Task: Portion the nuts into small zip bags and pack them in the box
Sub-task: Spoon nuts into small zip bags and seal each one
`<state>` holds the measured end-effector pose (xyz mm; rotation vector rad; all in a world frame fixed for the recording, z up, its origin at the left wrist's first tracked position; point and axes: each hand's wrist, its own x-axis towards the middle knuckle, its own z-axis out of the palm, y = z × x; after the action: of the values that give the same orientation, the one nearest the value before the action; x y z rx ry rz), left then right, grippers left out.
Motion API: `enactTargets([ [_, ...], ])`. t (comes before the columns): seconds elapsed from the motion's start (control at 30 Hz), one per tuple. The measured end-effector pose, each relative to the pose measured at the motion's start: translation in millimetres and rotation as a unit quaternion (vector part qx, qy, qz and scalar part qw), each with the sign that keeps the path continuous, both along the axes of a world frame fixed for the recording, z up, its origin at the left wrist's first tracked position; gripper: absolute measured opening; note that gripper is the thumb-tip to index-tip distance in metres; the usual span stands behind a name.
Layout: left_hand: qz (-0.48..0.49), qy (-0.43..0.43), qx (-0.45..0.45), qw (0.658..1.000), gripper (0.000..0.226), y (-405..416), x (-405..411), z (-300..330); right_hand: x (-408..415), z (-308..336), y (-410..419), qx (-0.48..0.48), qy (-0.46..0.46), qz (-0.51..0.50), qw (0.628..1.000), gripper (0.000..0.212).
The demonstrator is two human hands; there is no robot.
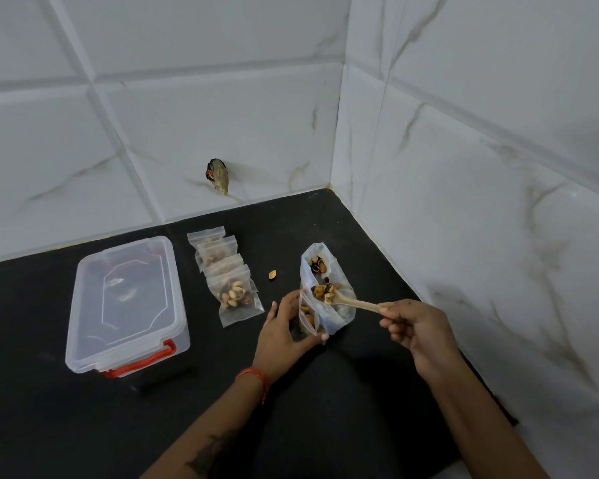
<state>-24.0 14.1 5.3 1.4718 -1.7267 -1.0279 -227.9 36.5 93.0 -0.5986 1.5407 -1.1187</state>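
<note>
The right hand [416, 331] pinches the tail of a pale spoon [351, 301] between thumb and curled fingers, the handle running toward nine o'clock so that the bowl, heaped with mixed nuts [325, 291], sits over the mouth of a small zip bag [308, 314]. The left hand [284, 331] grips that small bag, fingers curled round its far side and thumb along its near lower edge, holding it upright with the mouth apart; a few nuts already lie in its bottom. Touching the small bag on its three o'clock side stands the larger clear supply bag [320, 271], its top open and more nuts visible inside.

At ten o'clock from the hands, a row of filled small bags [227, 274] lies overlapping on the black countertop [49, 392], running away toward the wall. A single loose nut [272, 274] rests on the counter between that row and the supply bag. Farther toward nine o'clock sits the clear plastic box [125, 305], its lid on and its red latch [146, 361] facing the person. A red thread band [255, 375] circles the left wrist. White marbled tiles [222, 98] form the walls meeting at a corner at twelve o'clock, with a small brownish fitting [218, 176] on the wall just above the counter.
</note>
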Motion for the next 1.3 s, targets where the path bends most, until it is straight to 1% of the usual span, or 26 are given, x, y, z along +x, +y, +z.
enactTargets([
  [0.1,0.004,0.023,0.012,1.000,0.076,-0.6,0.3,-2.2,9.3,7.1,3.7,-0.021,0.050,0.043,0.998,0.009],
  [0.23,0.008,0.042,0.019,0.999,0.072,-2.3,0.5,-3.7,20.3,12.2,4.3,-0.047,0.132,0.064,0.988,0.011],
  [0.33,0.012,0.049,0.020,0.999,0.067,-2.8,1.3,-4.7,26.0,15.0,5.1,-0.076,0.221,0.086,0.968,0.014],
  [0.4,0.012,0.053,0.020,0.998,0.065,-3.4,1.8,-6.9,31.1,16.0,7.5,-0.104,0.283,0.118,0.946,0.015],
  [0.43,0.012,0.055,0.021,0.998,0.065,-3.9,2.1,-7.9,34.2,16.4,9.4,-0.121,0.323,0.146,0.927,0.013],
  [0.47,0.012,0.054,0.025,0.998,0.065,-4.2,2.3,-8.4,37.2,16.6,11.6,-0.142,0.373,0.182,0.899,0.009],
  [0.53,0.010,0.053,0.026,0.998,0.064,-4.1,2.5,-8.2,42.4,16.1,15.6,-0.212,0.470,0.243,0.822,0.002],
  [0.57,0.008,0.055,0.023,0.998,0.062,-3.7,2.3,-7.0,43.1,14.9,16.2,-0.261,0.501,0.255,0.785,0.004],
  [0.6,0.007,0.060,0.019,0.998,0.060,-3.2,2.1,-5.5,42.4,14.5,16.3,-0.300,0.518,0.263,0.757,0.006],
  [0.67,0.011,0.068,0.018,0.997,0.059,-2.9,2.2,-3.2,40.9,15.6,15.2,-0.336,0.537,0.274,0.723,0.010],
  [0.73,0.010,0.067,0.019,0.998,0.059,-3.2,2.5,-3.2,39.8,15.0,13.1,-0.348,0.549,0.286,0.704,0.012],
  [0.77,0.008,0.068,0.018,0.998,0.060,-3.3,2.5,-3.4,38.8,14.9,12.7,-0.355,0.548,0.281,0.704,0.011],
  [0.8,0.008,0.070,0.018,0.997,0.061,-3.4,2.5,-3.1,37.5,15.2,12.7,-0.360,0.540,0.270,0.712,0.009],
  [0.87,0.011,0.076,0.023,0.997,0.065,-4.0,2.0,-1.6,33.3,17.0,11.7,-0.369,0.510,0.235,0.740,0.007],
  [0.9,0.012,0.078,0.023,0.997,0.065,-4.1,1.4,-0.7,30.1,18.0,10.7,-0.365,0.492,0.210,0.762,0.008],
  [0.93,0.013,0.077,0.019,0.997,0.062,-4.3,0.7,-0.2,26.3,18.8,8.6,-0.350,0.474,0.181,0.787,0.008],
  [1.0,0.018,0.075,0.012,0.997,0.058,-3.7,-1.3,-0.1,16.9,18.0,0.3,-0.289,0.458,0.129,0.831,0.008],
  [1.07,0.022,0.087,0.015,0.996,0.059,-1.7,-4.1,-1.2,8.5,12.2,-9.5,-0.216,0.464,0.116,0.852,0.006],
  [1.13,0.026,0.099,0.018,0.995,0.061,0.2,-6.6,-2.5,4.2,4.9,-16.5,-0.165,0.470,0.144,0.855,0.006],
  [1.17,0.026,0.100,0.017,0.994,0.061,0.6,-7.5,-3.0,4.0,1.5,-18.6,-0.154,0.477,0.166,0.849,0.006],
  [1.3,0.027,0.091,0.016,0.995,0.059,0.4,-8.6,-5.0,10.4,3.7,-29.9,-0.170,0.533,0.261,0.787,0.008],
])
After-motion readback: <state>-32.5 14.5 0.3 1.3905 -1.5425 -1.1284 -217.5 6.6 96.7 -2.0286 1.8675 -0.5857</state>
